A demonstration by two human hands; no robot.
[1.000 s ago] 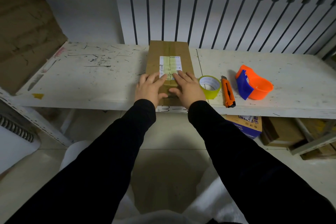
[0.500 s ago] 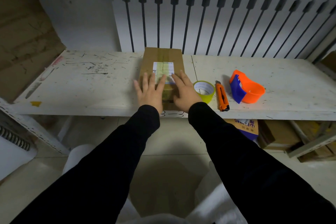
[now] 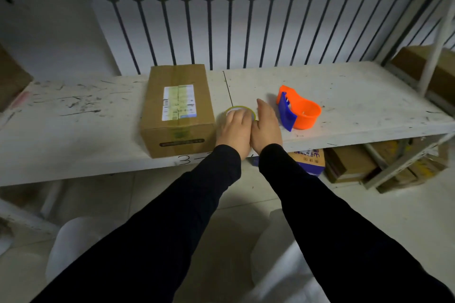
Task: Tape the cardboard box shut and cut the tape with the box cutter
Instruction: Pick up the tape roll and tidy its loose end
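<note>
Curling down over the roll of tape [image 3: 240, 110], left hand [image 3: 235, 130] spread loosely across its top with fingers [image 3: 232, 118] draped on the near rim, not plainly closed round it. Lying flat and narrow just beside, right hand [image 3: 267, 128], fingers [image 3: 263, 108] held together and pointing away, edge of the palm touching or nearly touching the left; hard to tell whether anything is under it. Hiding the box cutter, most likely, since no cutter is showing anywhere on the shelf [image 3: 344, 96] and the palm is covering the strip between tape and dispenser. Sitting just to the right, well clear of both hands, an orange and blue tape dispenser [image 3: 299, 112], empty by the look of it. Standing immediately left of the left hand, the cardboard box [image 3: 177, 110], flaps down, untouched, with a printed label [image 3: 179, 102] on top. Running lengthwise over lid and label and down the near face, a yellowish band of tape, so the seam is appearing at least partly sealed already; impossible to say whether that is fresh work. Judging by the hands, reaching for tape and probably cutter, with a new strip not yet pulled, laid or cut. Remaining, as far as can be judged: lifting the roll, drawing tape across the seam, pressing it down, slicing it free. Resting beneath the shelf, more boxes [image 3: 349, 165] on the floor.
</note>
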